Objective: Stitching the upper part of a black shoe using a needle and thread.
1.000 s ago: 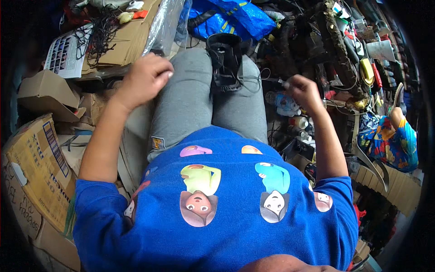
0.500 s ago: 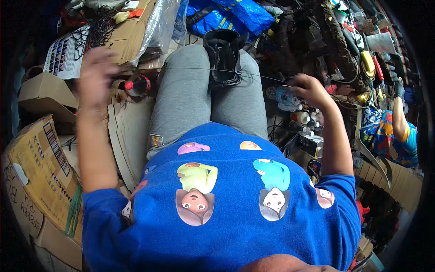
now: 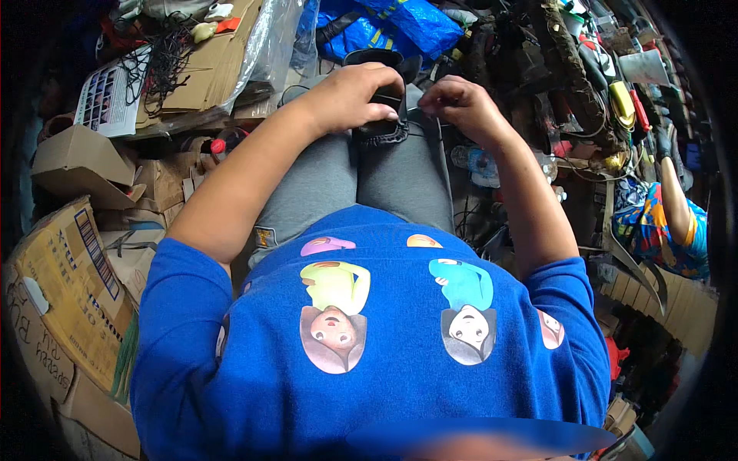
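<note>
Two hands meet over a black shoe (image 3: pixel 378 115) that sits on the person's lap, on grey trousers (image 3: pixel 323 188). Left hand (image 3: pixel 355 96) lies on top of it with fingers curled around it. Right hand (image 3: pixel 460 104) is just beside, fingers pinched shut; what they pinch is too small to tell. Cardboard boxes (image 3: pixel 65 276) crowd the left side. One blue bag (image 3: pixel 400 27) lies beyond the knees. One other person's arm (image 3: pixel 676 200) shows at the far right.
</note>
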A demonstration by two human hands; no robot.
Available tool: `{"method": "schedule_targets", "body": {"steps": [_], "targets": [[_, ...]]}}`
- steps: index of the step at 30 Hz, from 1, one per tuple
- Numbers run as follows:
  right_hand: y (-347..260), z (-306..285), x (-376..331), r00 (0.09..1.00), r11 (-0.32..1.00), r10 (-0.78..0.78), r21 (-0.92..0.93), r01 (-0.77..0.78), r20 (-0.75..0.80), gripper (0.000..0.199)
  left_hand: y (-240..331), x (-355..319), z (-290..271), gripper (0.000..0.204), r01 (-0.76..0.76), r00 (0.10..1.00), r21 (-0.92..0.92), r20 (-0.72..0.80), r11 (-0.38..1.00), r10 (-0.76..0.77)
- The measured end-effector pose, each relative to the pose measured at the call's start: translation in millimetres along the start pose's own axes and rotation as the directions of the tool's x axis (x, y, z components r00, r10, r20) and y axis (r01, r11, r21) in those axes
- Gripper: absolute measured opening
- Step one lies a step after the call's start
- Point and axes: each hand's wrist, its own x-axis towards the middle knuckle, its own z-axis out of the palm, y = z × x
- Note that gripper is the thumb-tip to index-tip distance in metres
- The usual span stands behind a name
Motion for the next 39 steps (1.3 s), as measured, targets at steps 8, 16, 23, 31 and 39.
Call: {"method": "schedule_targets", "body": {"steps": [8,16,23,31,39], "targets": [[13,3,5,0.994,0.995,-0.061,-0.067,0.067,0.096,0.008,-13,20,1,0.026,0.101,0.946,0.021,0.308,0.995,-0.102],[13,18,-9,0.995,0.993,-0.098,-0.068,0.100,0.028,0.015,-25,17,5,0.026,0.201,0.913,-0.309,0.403,0.929,-0.064],[-3,33,-32,0.986,0.971,-0.123,-0.218,0.096,-0.113,0.022,-17,18,-3,0.028,0.169,0.848,-0.189,0.529,0.967,-0.045],[-50,33,-29,0.937,0.572,-0.309,-0.755,0.319,0.162,0.018,-14,16,-5,0.030,0.061,0.862,-0.121,0.506,0.991,0.009],[-35,23,-10,0.976,0.826,-0.163,-0.521,0.214,0.141,0.011,-29,22,11,0.024,0.177,0.941,-0.243,0.327,0.954,-0.091]]}}
